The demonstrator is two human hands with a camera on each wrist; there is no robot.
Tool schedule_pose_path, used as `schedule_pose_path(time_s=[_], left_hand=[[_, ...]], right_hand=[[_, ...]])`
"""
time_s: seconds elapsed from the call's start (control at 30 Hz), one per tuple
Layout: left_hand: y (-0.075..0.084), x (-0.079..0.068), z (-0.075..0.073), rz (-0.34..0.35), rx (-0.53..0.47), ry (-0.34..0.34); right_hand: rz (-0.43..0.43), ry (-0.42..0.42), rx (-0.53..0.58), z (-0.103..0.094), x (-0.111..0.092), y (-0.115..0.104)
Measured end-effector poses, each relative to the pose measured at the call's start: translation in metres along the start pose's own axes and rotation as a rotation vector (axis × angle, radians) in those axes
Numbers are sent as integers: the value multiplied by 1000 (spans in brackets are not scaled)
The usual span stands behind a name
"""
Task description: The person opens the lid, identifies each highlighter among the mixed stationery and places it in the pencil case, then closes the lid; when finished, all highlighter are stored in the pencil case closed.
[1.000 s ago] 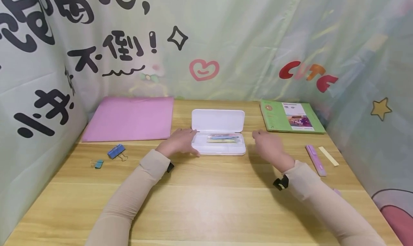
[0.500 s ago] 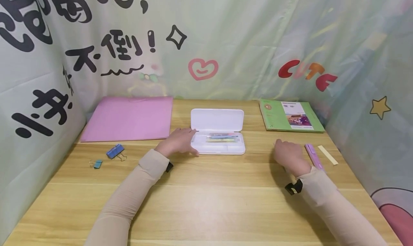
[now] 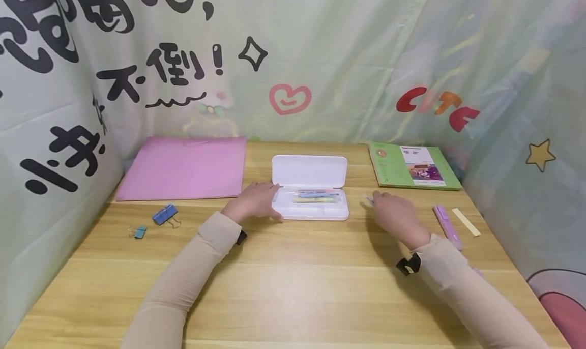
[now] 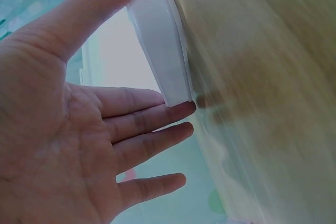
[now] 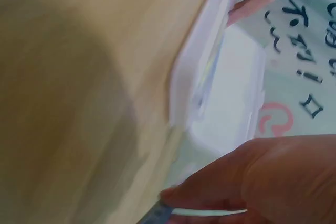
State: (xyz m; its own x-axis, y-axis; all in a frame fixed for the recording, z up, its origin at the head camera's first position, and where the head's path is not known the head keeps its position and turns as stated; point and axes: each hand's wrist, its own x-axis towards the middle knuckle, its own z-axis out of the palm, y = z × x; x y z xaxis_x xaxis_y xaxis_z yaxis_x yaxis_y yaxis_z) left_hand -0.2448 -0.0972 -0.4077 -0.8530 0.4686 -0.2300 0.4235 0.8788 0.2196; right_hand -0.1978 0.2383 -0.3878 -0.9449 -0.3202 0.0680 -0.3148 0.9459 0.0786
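A white pencil case (image 3: 309, 171) lies open at the middle of the table, with several pens (image 3: 316, 196) in its tray. My left hand (image 3: 256, 201) holds the case's left end, thumb at the front corner and fingers at the back one. In the left wrist view the white end wall (image 4: 160, 45) spans between thumb and fingertips, the other fingers spread. Right of the case, my right hand (image 3: 398, 216) pinches a slim item (image 5: 156, 214) with a grey end, most of it hidden by the fingers; I cannot tell its kind.
A pink folder (image 3: 183, 168) lies back left, with a blue binder clip (image 3: 165, 214) and a small teal clip (image 3: 140, 232) before it. A green book (image 3: 389, 166) lies back right. Nearer are a slim purple item (image 3: 446, 226) and a cream strip (image 3: 466, 222).
My right hand moved right, away from the case, then partway back left, with a thin tip now showing ahead of its fingers. The left hand and the case stay in place.
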Motion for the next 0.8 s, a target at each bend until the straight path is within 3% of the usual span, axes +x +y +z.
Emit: schedule_pose_path(time_s=[0.2, 0.43, 0.67, 0.8], left_hand=[[-1, 1, 1, -1, 11, 3], [0, 2, 2, -6, 13, 2], [1, 3, 2, -3, 33, 1], [0, 2, 1, -9, 33, -3]], right_hand=[[-175, 144, -2, -4, 29, -35], [-326, 143, -66, 1, 64, -70], [-383, 212, -108, 16, 81, -81], [-387, 205, -90, 17, 83, -82]])
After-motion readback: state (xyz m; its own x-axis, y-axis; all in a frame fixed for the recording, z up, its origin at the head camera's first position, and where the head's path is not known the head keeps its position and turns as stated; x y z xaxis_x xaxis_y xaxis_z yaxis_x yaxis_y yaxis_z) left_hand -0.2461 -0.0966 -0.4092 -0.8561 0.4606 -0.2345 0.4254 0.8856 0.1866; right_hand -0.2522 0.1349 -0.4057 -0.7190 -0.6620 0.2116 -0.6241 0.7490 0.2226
